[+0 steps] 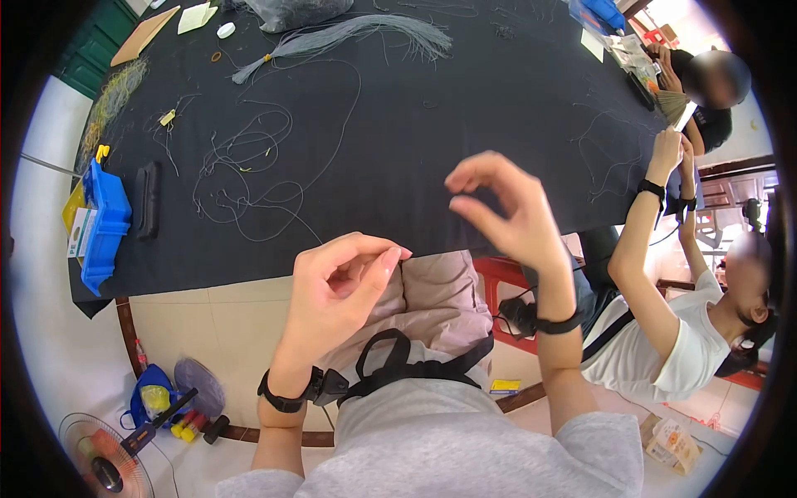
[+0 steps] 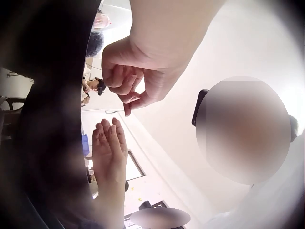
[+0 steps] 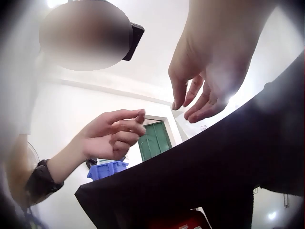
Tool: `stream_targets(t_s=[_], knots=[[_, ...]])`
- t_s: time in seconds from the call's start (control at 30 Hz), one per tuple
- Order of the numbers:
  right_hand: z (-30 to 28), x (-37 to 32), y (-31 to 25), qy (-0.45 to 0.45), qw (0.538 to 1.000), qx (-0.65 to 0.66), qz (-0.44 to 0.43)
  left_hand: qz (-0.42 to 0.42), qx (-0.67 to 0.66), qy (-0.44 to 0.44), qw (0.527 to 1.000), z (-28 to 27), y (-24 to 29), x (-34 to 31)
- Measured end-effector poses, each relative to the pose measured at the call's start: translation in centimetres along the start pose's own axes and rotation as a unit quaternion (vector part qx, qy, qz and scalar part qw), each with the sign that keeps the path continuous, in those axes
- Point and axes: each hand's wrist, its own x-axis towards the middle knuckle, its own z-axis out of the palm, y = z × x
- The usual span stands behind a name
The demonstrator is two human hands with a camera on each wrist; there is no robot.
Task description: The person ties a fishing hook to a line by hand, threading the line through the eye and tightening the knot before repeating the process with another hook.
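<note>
**Both hands raised at the near edge of the tabletop, threads lying beyond**

Left hand (image 1: 349,278): held up in front of the body, just short of the near edge of the tabletop (image 1: 465,108). Fingers curled in, thumb tip pressed against the forefinger in a tight pinch. Right wrist view confirms the pinch. Cannot tell whether a thread sits between the tips; nothing shows there.

Right hand (image 1: 502,207): higher and further forward, over the black edge. Fingers loosely bent, thumb and forefinger curving toward each other with a small gap between them. Nothing visible in it. The two hands are apart, not touching.

Loose threads (image 1: 249,178): thin grey strands in tangled loops on the black cloth, to the left of and beyond both hands, well apart from them. None is seen running to either hand.

Around:
- Tied bundle of threads (image 1: 349,35) at the far side, fanned out to the right.
- Blue bin (image 1: 104,217) on the left edge, a flat black case (image 1: 149,199) just beside it.
- Red stool (image 1: 498,282) below the tabletop edge, between the two forearms.
- Floor fan (image 1: 104,461) at lower left.
- Neighbour in a white shirt (image 1: 664,349) on the right, both arms lifted.
</note>
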Motion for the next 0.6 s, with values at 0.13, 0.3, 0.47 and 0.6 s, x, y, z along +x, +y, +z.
stream_targets(t_s=[0.13, 0.3, 0.47, 0.6], knots=[[-3.6, 5.1, 1.2, -0.066, 0.978, -0.198, -0.018, 0.021, 0.038, 0.022, 0.999, -0.5, -0.4, 0.0], [-3.6, 10.2, 4.0, -0.15, 0.957, -0.248, -0.025, 0.007, 0.031, 0.03, 0.999, -0.5, 0.2, -0.5], [-2.6, 12.0, 5.0, -0.162, 0.944, -0.285, -0.021, 0.011, 0.058, 0.019, 0.998, -0.4, 0.2, -0.5], [-2.5, 12.0, 5.4, -0.164, 0.947, -0.276, -0.011, 0.012, 0.043, 0.024, 0.999, -0.7, -0.2, -0.5]])
